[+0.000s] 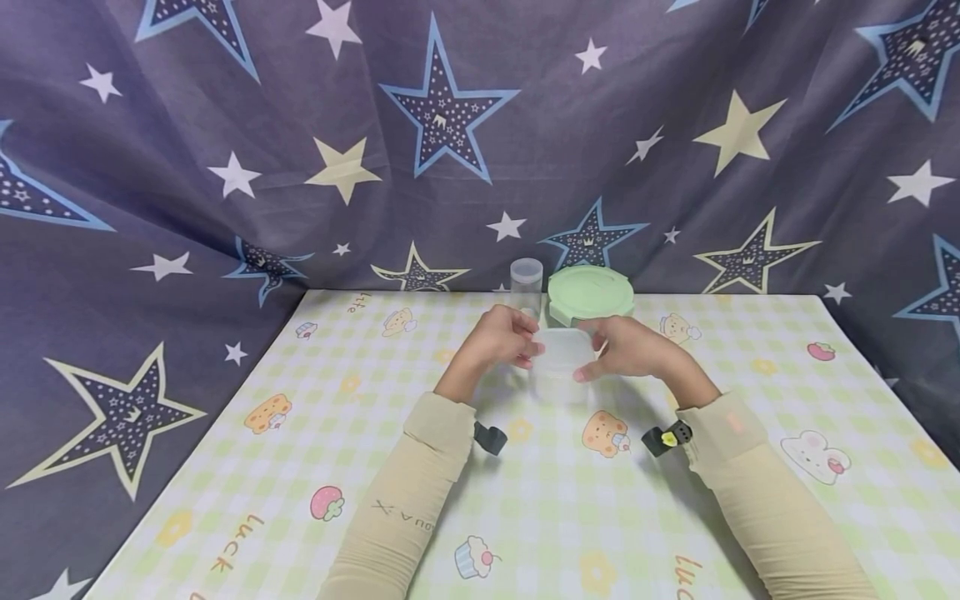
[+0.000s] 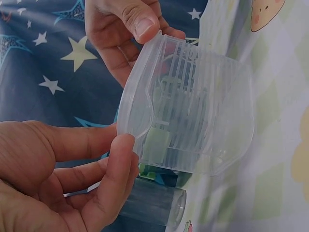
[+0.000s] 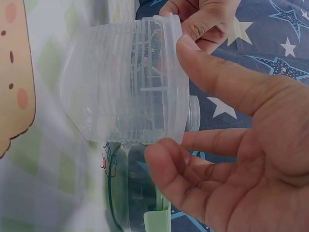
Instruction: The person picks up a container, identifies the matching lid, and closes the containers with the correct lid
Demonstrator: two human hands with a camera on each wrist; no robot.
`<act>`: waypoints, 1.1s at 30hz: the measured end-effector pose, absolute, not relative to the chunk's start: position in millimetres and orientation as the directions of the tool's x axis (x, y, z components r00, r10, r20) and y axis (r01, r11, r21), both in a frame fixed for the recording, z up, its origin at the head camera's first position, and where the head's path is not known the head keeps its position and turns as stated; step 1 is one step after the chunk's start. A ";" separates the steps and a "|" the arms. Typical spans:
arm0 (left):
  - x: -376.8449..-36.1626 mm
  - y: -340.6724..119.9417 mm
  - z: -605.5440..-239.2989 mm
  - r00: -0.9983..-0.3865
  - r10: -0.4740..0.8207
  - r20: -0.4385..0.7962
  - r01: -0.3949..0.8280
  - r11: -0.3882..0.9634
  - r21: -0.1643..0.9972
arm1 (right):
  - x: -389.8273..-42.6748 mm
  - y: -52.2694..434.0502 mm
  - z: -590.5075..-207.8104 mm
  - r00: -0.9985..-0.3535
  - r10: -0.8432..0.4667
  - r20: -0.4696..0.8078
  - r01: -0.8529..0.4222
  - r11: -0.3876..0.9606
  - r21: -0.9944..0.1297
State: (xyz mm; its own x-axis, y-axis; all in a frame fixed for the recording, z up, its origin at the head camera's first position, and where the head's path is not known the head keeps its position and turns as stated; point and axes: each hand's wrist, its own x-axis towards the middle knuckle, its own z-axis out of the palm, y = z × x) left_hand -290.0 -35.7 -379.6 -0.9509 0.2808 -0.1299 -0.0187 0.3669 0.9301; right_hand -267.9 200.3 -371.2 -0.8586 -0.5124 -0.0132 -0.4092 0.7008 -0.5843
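A translucent plastic container (image 1: 562, 385) with ribbed walls stands upright on the table, a clear lid (image 1: 564, 340) over its top. My left hand (image 1: 504, 335) pinches the left edge of the lid between thumb and fingers, as the left wrist view shows up close. On the opposite side, my right hand (image 1: 626, 348) grips the lid's rim, its thumb (image 3: 190, 46) on the near edge and the fingers (image 3: 166, 157) at the far one. Through the container walls nothing can be made out clearly inside.
Right behind the container are a clear cylindrical jar (image 1: 527, 283) and a round box with a light green lid (image 1: 590, 290). A checked tablecloth (image 1: 540, 500) covers the table. A dark star-patterned curtain (image 1: 480, 200) hangs at the table's back edge.
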 end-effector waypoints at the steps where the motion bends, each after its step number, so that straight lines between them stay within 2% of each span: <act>1: -290.0 -35.7 -379.4 -0.951 0.282 -0.131 -0.019 0.367 0.930 | -267.5 200.2 -370.8 -0.858 -0.513 -0.015 -0.408 0.700 -0.586; 18: -291.9 -39.2 -381.2 -0.940 0.301 -0.159 -0.043 0.358 0.933 | -267.2 198.1 -373.9 -0.840 -0.541 0.026 -0.455 0.678 -0.578; 33: -293.5 -39.7 -386.3 -0.935 0.322 -0.146 -0.010 0.389 0.921 | -266.9 195.2 -374.1 -0.818 -0.574 0.030 -0.506 0.695 -0.510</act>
State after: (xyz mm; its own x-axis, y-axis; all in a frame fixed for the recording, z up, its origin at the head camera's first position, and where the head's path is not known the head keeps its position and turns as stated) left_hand -293.5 -39.7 -386.3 -0.9354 0.3221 -0.1458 -0.0095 0.3894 0.9210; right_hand -266.9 195.2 -374.1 -0.8185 -0.5738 0.0304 -0.5065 0.6954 -0.5098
